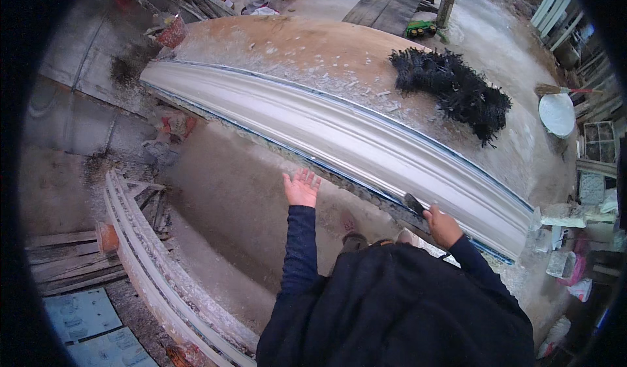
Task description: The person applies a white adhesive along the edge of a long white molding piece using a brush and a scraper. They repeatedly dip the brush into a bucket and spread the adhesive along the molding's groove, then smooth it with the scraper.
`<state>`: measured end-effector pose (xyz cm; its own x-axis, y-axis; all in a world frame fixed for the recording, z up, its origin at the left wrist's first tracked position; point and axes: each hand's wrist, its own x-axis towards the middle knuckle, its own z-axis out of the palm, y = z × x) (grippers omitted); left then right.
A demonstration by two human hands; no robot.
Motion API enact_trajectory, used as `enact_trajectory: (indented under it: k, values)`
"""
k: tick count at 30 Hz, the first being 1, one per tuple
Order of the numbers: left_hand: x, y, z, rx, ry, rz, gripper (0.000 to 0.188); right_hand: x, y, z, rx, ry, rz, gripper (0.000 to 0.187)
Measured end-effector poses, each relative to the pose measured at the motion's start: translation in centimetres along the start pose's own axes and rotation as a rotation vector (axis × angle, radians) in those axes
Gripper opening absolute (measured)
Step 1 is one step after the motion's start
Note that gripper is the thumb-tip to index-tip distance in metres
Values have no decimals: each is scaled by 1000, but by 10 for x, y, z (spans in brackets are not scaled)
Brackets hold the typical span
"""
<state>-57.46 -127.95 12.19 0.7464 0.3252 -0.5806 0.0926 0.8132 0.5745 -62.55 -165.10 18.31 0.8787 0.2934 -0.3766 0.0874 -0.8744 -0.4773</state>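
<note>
A long white moulding (313,128) with lengthwise ridges lies across a plaster-spattered worktop, edged with blue strips. My right hand (444,228) is closed round the handle of a dark-bladed putty knife (413,204), close to the moulding's near edge. The blade points up and left, over that edge; whether it touches cannot be made out. My left hand (302,187) is held palm up with the fingers spread, holding nothing. It is just short of the worktop's near side, apart from the moulding.
Behind the moulding sits a bundle of black mesh-like fibre (454,89) on the brown worktop (281,37). A white round basin (557,115) and a broom (552,89) are at the right. Curved pale mouldings (153,262) stand at the lower left. A red bucket (172,32) is at the far left.
</note>
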Motion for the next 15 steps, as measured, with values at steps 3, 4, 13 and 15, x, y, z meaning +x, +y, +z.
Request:
enact_trajectory:
  k: [3,4,13,15]
  values:
    - [26,22,-2,-8,-13,-17,83,16,-23,6,-32,14,0,31]
    - [31,27,1,-9,-21,-30,83,33,-35,16,-11,16,-1,35]
    - [63,50,-16,-85,-108,-184,76,181,-201,64,81,29,-67,36]
    - [68,50,-24,-114,-150,-199,75,211,-235,74,82,30,-113,35]
